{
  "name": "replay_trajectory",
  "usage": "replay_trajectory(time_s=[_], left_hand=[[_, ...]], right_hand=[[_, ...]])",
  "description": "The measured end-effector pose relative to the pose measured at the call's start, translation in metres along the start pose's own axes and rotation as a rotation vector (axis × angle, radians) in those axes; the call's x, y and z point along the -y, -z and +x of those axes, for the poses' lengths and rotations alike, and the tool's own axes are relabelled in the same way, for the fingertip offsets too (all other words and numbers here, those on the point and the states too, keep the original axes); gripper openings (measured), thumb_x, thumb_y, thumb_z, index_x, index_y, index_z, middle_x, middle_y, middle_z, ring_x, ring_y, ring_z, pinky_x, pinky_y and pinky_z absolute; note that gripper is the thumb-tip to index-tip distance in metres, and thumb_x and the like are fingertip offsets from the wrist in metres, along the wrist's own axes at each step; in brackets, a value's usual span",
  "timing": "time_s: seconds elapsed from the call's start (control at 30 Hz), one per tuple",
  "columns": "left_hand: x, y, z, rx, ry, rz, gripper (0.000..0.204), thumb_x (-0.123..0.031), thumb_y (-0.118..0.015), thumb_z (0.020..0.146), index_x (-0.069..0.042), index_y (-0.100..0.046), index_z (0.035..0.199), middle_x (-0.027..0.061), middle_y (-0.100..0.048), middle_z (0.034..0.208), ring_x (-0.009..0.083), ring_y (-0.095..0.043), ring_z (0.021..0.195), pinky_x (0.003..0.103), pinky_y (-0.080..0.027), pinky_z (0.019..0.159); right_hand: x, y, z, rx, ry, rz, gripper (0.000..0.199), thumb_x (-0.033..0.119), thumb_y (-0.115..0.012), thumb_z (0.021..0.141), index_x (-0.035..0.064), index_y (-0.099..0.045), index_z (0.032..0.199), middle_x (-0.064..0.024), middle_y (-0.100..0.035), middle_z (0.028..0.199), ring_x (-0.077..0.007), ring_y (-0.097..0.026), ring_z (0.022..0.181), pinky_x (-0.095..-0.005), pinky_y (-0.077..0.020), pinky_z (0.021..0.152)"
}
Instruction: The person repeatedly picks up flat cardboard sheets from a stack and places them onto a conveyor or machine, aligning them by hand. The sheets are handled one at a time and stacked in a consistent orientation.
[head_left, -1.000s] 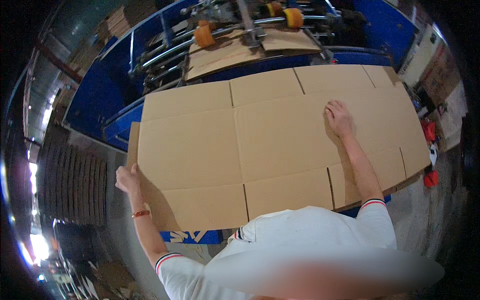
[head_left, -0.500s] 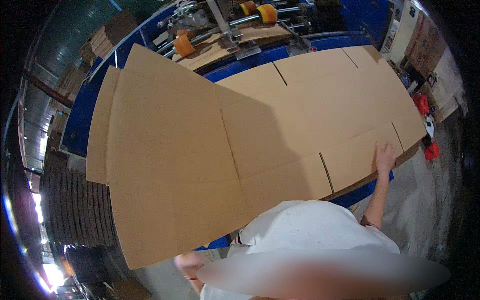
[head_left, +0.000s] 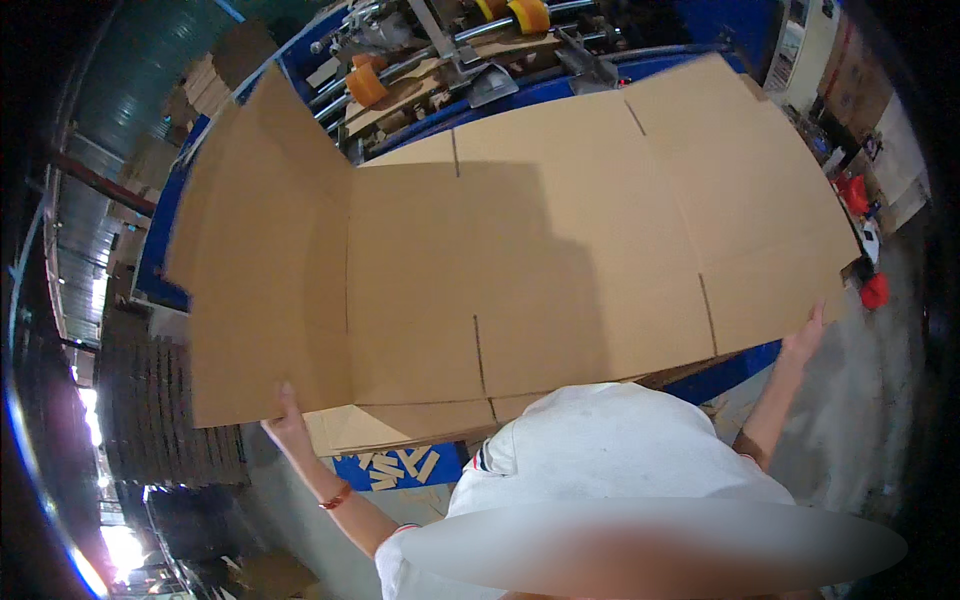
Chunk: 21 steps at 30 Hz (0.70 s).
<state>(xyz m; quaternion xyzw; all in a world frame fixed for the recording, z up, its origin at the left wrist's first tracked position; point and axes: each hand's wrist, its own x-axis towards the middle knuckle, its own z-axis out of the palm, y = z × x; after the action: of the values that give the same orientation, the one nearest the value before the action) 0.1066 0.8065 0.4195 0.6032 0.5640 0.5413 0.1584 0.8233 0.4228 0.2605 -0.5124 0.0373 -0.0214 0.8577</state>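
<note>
A large brown slotted cardboard box blank [head_left: 600,240] spreads across the bench in front of me, its left panel tilted up along a crease. My left hand [head_left: 288,425] is closed on the near edge of that raised panel, thumb on the upper face and the other fingers partly hidden. At the near right corner, my right hand [head_left: 805,335] grips the blank's edge, and the panel there looks slightly lifted. Below the blank, more cardboard [head_left: 400,425] shows along the near edge. Dark slots cut into both long sides.
Beyond the blank stands a blue machine with metal bars and orange rollers [head_left: 367,86]. A tall cardboard stack [head_left: 170,410] rises at the left. Cardboard scraps lie on a blue surface [head_left: 345,472] by my left forearm. Red items [head_left: 874,291] sit at the right.
My left hand has come up from below onto the blank's edge. The right hand has moved right, to the corner. The blank's slots and creases sit further left, and its right panel now bends up.
</note>
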Motion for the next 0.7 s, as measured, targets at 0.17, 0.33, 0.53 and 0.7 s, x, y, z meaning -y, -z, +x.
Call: replay_trajectory(time_s=[0.17,0.33,0.53,0.7], left_hand=[[0.003,-0.063,-0.038,0.028,-0.041,-0.100,0.021,-0.006,-0.070,0.083,0.001,-0.062,0.101,0.0056,-0.065,0.096,0.0129,-0.058,0.083,0.028,-0.048,0.076],[-0.014,-0.133,-0.076,0.306,-0.339,0.022,0.049,0.012,-0.058,0.073,-0.001,-0.058,0.120,0.0140,-0.055,0.124,0.0252,-0.051,0.115,0.035,-0.041,0.096],[-0.043,-0.198,-0.116,0.882,-0.712,0.361,0.078,0.014,-0.055,0.065,-0.012,-0.045,0.138,0.0153,-0.039,0.144,0.0356,-0.034,0.134,0.048,-0.026,0.112],[-0.036,-0.207,-0.112,1.035,-0.693,0.441,0.086,0.015,-0.056,0.063,-0.017,-0.041,0.141,0.0125,-0.035,0.147,0.0384,-0.030,0.135,0.051,-0.024,0.112]], right_hand=[[0.014,-0.112,-0.105,0.292,0.711,-0.838,0.038,0.007,-0.060,0.085,-0.0009,-0.056,0.122,-0.0130,-0.061,0.121,-0.0280,-0.059,0.108,-0.0366,-0.0486,0.089],[0.013,-0.217,-0.130,0.910,0.905,-0.599,0.041,0.002,-0.061,0.081,0.0004,-0.058,0.122,-0.0179,-0.062,0.117,-0.0313,-0.058,0.112,-0.0385,-0.0457,0.094],[-0.036,-0.217,-0.167,1.301,1.283,-0.806,0.049,0.018,-0.065,0.078,0.0041,-0.057,0.124,-0.0172,-0.056,0.127,-0.0318,-0.055,0.116,-0.0420,-0.0445,0.098],[-0.078,-0.208,-0.181,1.480,1.428,-0.872,0.076,0.051,-0.066,0.061,0.0073,-0.056,0.122,-0.0150,-0.056,0.125,-0.0328,-0.053,0.115,-0.0419,-0.0438,0.098]])
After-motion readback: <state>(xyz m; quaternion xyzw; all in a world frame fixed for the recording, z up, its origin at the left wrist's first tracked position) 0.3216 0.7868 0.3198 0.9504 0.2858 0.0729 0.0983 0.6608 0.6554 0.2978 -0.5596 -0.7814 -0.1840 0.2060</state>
